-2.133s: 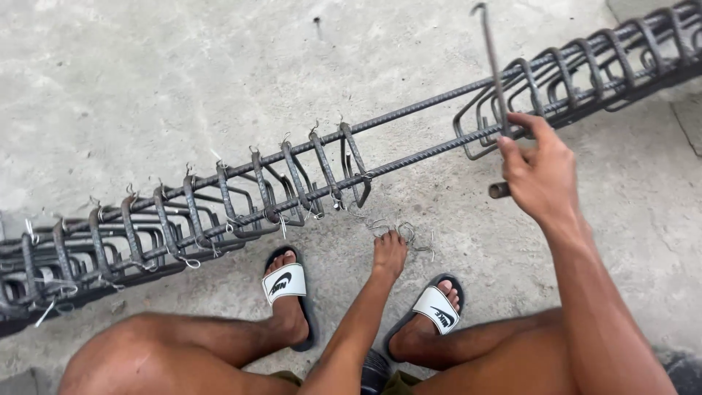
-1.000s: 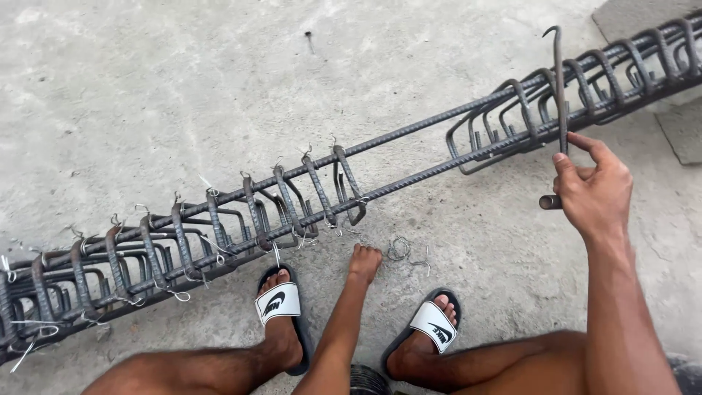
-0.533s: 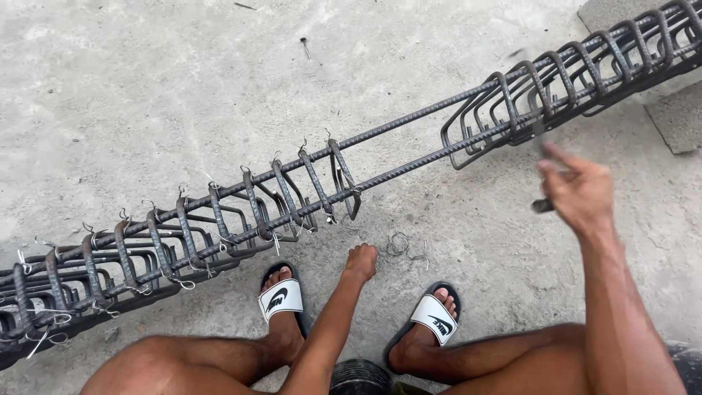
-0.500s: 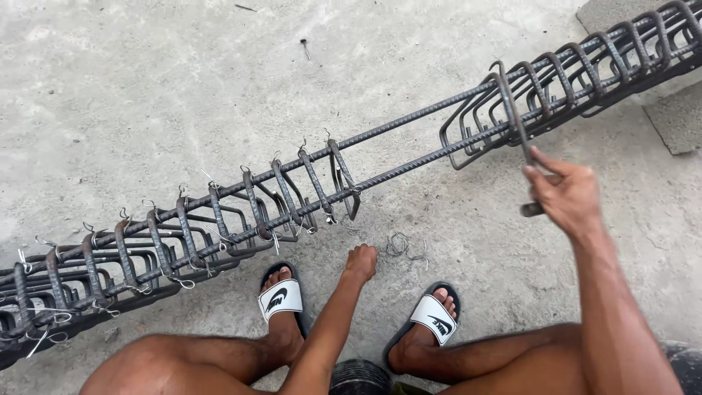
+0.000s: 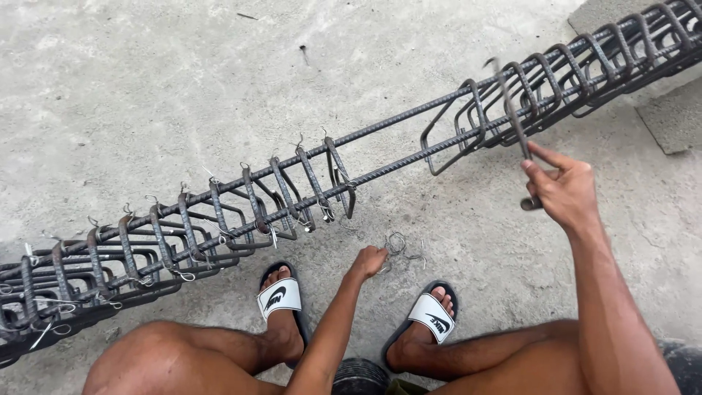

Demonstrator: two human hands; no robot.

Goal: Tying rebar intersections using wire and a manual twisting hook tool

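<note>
Two hands — right hand (image 5: 563,192) grips hook tool (image 5: 514,124), stirrup (image 5: 447,132) edge.

A long cage of dark, ribbed steel reinforcing bars (image 5: 395,164), matt and rust-tinged, crosses the frame on a rough, pale grey concrete floor (image 5: 146,95). Thin bright tie wires (image 5: 401,245) gleam at lower centre; a dull steel hooked tool (image 5: 512,117) stands at upper right.

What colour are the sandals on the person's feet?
The sandals have black soles and white straps bearing a black mark, seen clearly in the head view.
</note>
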